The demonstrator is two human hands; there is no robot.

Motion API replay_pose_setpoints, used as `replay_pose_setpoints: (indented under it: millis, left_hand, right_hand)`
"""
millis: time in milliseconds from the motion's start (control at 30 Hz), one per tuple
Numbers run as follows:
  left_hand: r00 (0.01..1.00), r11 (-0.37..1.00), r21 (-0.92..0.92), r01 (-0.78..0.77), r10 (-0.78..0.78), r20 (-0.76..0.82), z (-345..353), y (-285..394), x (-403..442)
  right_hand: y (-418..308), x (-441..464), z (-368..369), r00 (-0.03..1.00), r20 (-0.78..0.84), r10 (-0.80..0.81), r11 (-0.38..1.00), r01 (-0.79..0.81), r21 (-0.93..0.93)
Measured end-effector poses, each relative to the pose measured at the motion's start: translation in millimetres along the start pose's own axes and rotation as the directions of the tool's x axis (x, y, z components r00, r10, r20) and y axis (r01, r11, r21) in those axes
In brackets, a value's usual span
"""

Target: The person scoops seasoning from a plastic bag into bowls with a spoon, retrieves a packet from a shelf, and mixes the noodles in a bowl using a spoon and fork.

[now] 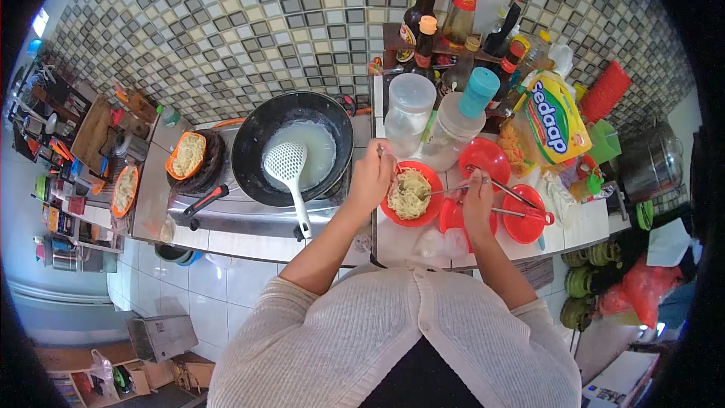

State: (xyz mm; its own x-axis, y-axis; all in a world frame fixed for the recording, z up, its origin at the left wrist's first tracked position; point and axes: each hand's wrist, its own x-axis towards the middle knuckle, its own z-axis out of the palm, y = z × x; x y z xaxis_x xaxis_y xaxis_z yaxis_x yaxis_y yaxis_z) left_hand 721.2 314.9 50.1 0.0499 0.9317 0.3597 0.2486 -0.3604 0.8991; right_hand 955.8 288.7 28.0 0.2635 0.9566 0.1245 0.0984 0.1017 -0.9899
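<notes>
A red bowl of noodles (410,195) sits on the tiled counter in front of me. At the bowl's upper left edge is my left hand (371,176), its fingers pinched around what looks like a thin utensil handle. My right hand (479,200), to the right of the bowl, is closed on a metal utensil (445,192) whose end reaches into the noodles. More red bowls (483,160) stand around my right hand, and another metal utensil lies across the one at the right (523,214). A clear plastic bag (442,243) lies below the noodle bowl.
A black wok (249,143) with cloudy liquid and a white slotted ladle (286,162) sits on the stove. Orange dishes of noodles (187,156) are to the left. Clear jars (410,106), sauce bottles (461,15) and a yellow-green Sedaap packet (553,117) stand behind the bowls.
</notes>
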Motion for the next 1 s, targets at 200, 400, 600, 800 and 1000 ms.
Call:
replay_pose_setpoints:
  millis: [200,400,600,800,1000]
  left_hand:
    - [0.994,0.947,-0.322,-0.001,-0.034,-0.103,-21.6,38.1,-2.9]
    - [0.986,0.979,-0.193,0.067,-0.094,-0.137,-31.4,40.4,-13.0]
    - [1.0,1.0,0.0,0.012,-0.012,0.016,1.8,33.7,-19.7]
    - [0.997,0.979,0.203,0.019,-0.033,0.064,0.5,13.9,-15.9]
    - [0.977,0.996,0.065,0.064,-0.076,0.197,-20.0,26.2,-3.9]
  right_hand:
    - [-32.2,5.8,-24.2,0.996,-0.072,0.052,0.926,-0.021,0.377]
    - [-44.4,-0.3,-27.2,0.945,0.235,-0.226,0.974,0.222,0.042]
    - [-33.7,-10.3,-0.7,0.961,0.26,-0.092,0.989,0.059,0.133]
    - [-37.0,-17.8,-4.6,0.851,0.485,-0.203,0.912,0.344,-0.222]
    - [-45.4,-10.9,-13.8,0.934,0.335,-0.121,0.985,0.155,-0.075]
